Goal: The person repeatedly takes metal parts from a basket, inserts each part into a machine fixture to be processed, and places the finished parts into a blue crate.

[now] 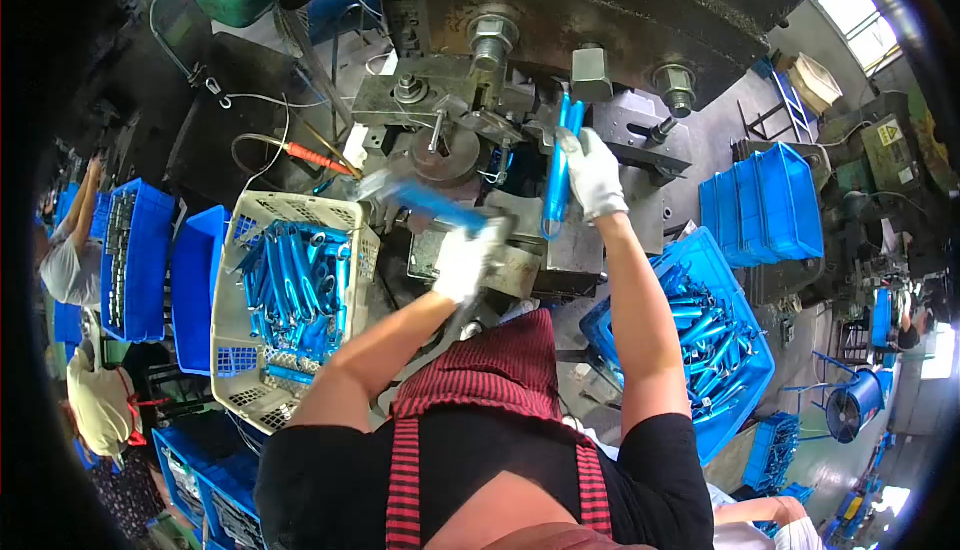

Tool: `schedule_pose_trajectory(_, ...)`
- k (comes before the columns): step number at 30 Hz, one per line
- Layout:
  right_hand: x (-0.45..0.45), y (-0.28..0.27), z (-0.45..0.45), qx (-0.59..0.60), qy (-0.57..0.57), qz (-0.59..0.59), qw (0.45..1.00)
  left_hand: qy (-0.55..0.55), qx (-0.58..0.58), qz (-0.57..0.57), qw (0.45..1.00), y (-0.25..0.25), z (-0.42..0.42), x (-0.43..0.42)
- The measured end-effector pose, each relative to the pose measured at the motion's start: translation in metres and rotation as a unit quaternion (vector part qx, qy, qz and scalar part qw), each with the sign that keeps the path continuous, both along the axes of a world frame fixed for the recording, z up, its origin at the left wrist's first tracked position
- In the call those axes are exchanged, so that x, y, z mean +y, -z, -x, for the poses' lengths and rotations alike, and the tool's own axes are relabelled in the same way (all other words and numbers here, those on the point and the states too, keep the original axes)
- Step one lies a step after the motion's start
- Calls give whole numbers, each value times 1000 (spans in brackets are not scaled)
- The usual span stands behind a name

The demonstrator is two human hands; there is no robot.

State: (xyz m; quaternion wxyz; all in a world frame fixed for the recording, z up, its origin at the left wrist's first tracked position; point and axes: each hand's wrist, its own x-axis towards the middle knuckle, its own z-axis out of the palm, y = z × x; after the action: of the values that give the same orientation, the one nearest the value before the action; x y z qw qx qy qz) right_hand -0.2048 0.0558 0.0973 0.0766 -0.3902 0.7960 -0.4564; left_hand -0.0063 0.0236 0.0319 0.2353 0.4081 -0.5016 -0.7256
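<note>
My left hand [465, 262], in a white work glove, is closed on one end of a long blue metal piece [435, 203]. Motion smears that piece and its grey far end, so its exact kind is unclear. It slants up and left beside the round steel block [446, 157] of the press. In a white glove too, my right hand [594, 172] grips slim blue metal handles [558, 185], at least two side by side. They stand nearly lengthwise in view, in front of the press bed and below a square steel block [591, 74].
A cream plastic basket [262, 390] of blue handles stands at left; a blue crate [735, 290] of similar pieces sits at right. Stacked blue bins [765, 205] lie beyond. An orange-handled tool [318, 157] rests near the press. Co-workers [100, 400] are at the far left and lower right.
</note>
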Motion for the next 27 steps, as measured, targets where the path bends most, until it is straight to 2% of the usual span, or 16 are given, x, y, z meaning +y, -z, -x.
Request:
schedule_pose_trajectory(2, -20, 19, 14, 5, -30, -72, 997, -159, 144, -113, 970, -19, -29, -6)
schedule_pose_trajectory(3, -26, 22, 15, -13, -40, -90, 995, -270, 234, -194, 914, -45, -33, -9)
schedule_pose_trajectory(4, -31, 22, 15, -29, -51, -107, 993, -238, 270, -217, 907, -42, -39, -20)
schedule_pose_trajectory(6, -35, 18, 12, -57, -71, -129, 987, -39, 405, -238, 882, 2, -56, -66)
schedule_pose_trajectory(7, -38, 22, 15, -30, -70, -131, 988, -73, 370, -294, 878, -28, -43, -71)
schedule_pose_trajectory(9, -44, 35, 23, 23, -68, -136, 988, -68, 248, -232, 938, -55, -20, -87)
schedule_pose_trajectory(12, -46, 27, 20, 79, -73, -171, 979, 51, 250, -299, 919, -45, 0, -117)
schedule_pose_trajectory(15, -55, 31, 28, 107, -66, -212, 969, 3, 212, -258, 943, -59, 18, -99)
schedule_pose_trajectory(16, -59, 25, 29, 91, -63, -255, 961, 72, 278, -248, 925, -64, 27, -94)
schedule_pose_trajectory(19, -70, 33, 40, 114, -57, -321, 939, 116, 276, -258, 919, -71, 62, -63)
schedule_pose_trajectory(20, -78, 70, 64, 181, -111, -318, 924, 82, 242, -252, 933, -75, 75, -49)
schedule_pose_trajectory(21, -56, 38, 41, 108, -54, -263, 957, 49, 206, -244, 946, -79, 88, -35)
schedule_pose_trajectory(22, -52, 76, 57, -37, -56, -117, 991, 36, 214, -241, 946, -67, 103, -28)
schedule_pose_trajectory(25, 29, 48, 46, -8, 59, 31, 998, 86, 187, -259, 944, -47, 128, 0)
schedule_pose_trajectory(26, 62, 64, 66, -25, 71, -3, 997, 97, 158, -262, 947, -32, 138, 7)
schedule_pose_trajectory(27, 108, 76, 85, -44, 96, -42, 994, 159, 236, -381, 880, -1, 146, 6)
